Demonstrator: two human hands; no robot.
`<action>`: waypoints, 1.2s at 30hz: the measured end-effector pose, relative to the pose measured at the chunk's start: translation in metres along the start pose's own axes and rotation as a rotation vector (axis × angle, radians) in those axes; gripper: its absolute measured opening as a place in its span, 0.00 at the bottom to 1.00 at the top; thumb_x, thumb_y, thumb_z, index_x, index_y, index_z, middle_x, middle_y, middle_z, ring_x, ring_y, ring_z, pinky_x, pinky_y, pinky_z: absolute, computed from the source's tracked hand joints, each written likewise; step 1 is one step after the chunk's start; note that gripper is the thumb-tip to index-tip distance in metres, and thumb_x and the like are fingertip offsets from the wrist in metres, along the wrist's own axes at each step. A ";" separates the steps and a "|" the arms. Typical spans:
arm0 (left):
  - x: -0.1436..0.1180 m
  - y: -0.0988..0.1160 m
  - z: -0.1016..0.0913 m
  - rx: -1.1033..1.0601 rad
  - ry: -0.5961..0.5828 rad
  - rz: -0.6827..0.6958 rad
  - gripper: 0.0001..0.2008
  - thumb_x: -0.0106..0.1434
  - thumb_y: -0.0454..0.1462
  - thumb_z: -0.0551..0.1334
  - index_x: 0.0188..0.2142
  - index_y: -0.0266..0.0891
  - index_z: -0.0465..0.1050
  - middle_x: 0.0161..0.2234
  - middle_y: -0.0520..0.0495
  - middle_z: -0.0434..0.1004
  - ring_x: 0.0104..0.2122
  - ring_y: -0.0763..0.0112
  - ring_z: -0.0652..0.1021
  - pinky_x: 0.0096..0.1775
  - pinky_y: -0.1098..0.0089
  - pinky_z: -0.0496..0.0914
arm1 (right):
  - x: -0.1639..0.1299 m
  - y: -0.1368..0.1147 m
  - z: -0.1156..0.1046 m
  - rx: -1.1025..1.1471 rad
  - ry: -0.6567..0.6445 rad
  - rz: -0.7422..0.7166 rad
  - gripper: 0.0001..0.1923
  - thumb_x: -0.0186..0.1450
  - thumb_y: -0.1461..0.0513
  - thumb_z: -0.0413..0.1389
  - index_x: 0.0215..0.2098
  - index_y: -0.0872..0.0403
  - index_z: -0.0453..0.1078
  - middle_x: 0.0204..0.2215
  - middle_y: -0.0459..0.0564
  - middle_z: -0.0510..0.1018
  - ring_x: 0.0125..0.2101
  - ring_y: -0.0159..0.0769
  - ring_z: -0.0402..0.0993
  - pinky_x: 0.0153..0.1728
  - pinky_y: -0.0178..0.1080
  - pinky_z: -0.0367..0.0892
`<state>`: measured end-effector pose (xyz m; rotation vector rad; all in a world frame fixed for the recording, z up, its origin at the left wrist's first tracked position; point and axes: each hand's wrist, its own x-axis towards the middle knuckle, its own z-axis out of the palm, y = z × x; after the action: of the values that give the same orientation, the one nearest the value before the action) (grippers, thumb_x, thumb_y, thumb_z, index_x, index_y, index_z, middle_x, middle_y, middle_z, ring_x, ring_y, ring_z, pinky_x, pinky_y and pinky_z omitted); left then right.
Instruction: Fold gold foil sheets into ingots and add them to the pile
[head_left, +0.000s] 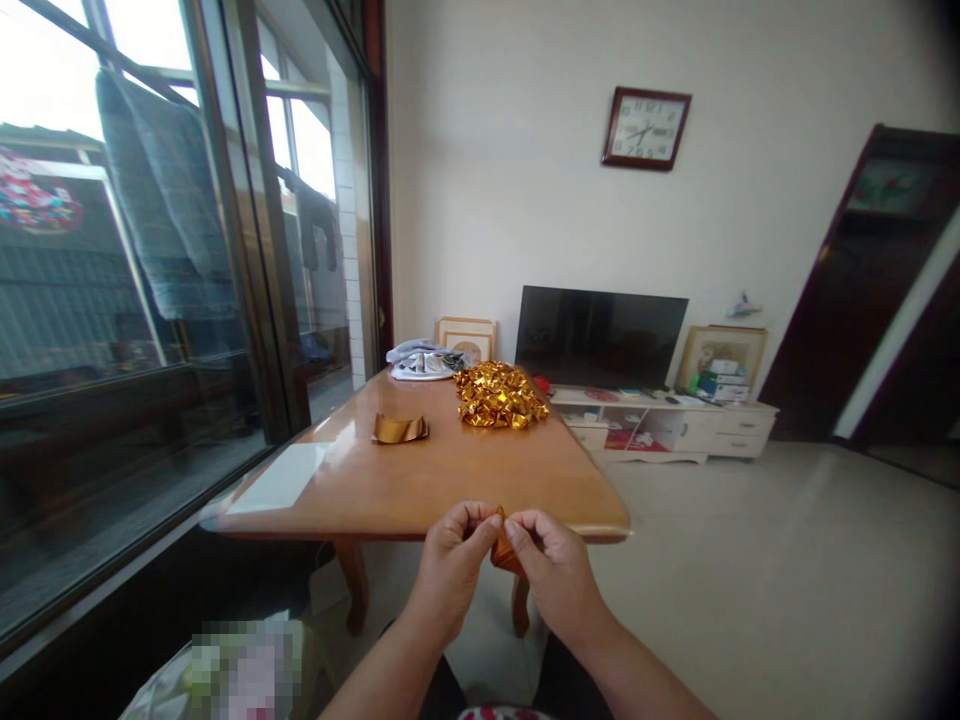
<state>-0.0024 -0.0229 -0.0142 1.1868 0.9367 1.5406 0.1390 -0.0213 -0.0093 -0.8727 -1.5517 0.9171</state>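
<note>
My left hand and my right hand are together just in front of the near edge of the wooden table. Between their fingertips they pinch one small piece of gold foil paper, mostly hidden by the fingers. A pile of folded gold foil pieces lies at the far side of the table. A short stack of flat gold foil sheets, slightly curled, lies left of the middle.
A grey cloth bundle lies at the table's far end. A glass sliding door runs along the left. Behind the table stand a TV and a low white cabinet. Tiled floor spreads to the right.
</note>
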 end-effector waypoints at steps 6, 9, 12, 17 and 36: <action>0.000 0.001 0.002 -0.031 -0.025 -0.036 0.12 0.60 0.43 0.67 0.32 0.36 0.72 0.28 0.51 0.71 0.30 0.73 0.68 0.34 0.73 0.64 | -0.002 -0.002 0.000 -0.008 0.006 -0.002 0.16 0.69 0.51 0.55 0.33 0.55 0.72 0.26 0.47 0.76 0.27 0.33 0.71 0.30 0.34 0.68; -0.001 -0.001 -0.001 -0.042 -0.036 -0.047 0.12 0.61 0.43 0.67 0.32 0.36 0.72 0.28 0.52 0.71 0.29 0.73 0.68 0.34 0.73 0.64 | -0.002 0.000 -0.001 -0.040 0.008 -0.014 0.15 0.69 0.52 0.55 0.33 0.55 0.72 0.25 0.46 0.75 0.26 0.32 0.70 0.30 0.34 0.67; -0.001 -0.002 -0.004 -0.053 -0.060 -0.053 0.12 0.62 0.43 0.66 0.31 0.36 0.71 0.27 0.52 0.71 0.28 0.74 0.68 0.34 0.73 0.64 | -0.001 0.003 -0.002 -0.062 0.000 -0.016 0.16 0.69 0.52 0.55 0.32 0.55 0.72 0.25 0.46 0.75 0.26 0.32 0.69 0.29 0.34 0.66; 0.000 -0.002 -0.002 -0.013 -0.050 -0.003 0.11 0.62 0.42 0.66 0.35 0.36 0.73 0.30 0.51 0.73 0.31 0.73 0.71 0.35 0.72 0.66 | 0.001 0.005 -0.002 -0.034 0.032 0.007 0.16 0.68 0.51 0.56 0.32 0.55 0.72 0.24 0.46 0.75 0.25 0.32 0.70 0.28 0.34 0.67; 0.006 -0.017 0.001 0.234 0.126 0.198 0.11 0.61 0.44 0.66 0.32 0.38 0.75 0.28 0.49 0.75 0.29 0.68 0.75 0.33 0.70 0.69 | 0.001 0.015 0.001 -0.121 0.057 -0.066 0.14 0.70 0.53 0.54 0.34 0.53 0.73 0.28 0.48 0.78 0.30 0.36 0.75 0.35 0.37 0.71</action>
<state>0.0022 -0.0129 -0.0286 1.3948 1.1351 1.7133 0.1389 -0.0142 -0.0229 -0.9199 -1.5897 0.7508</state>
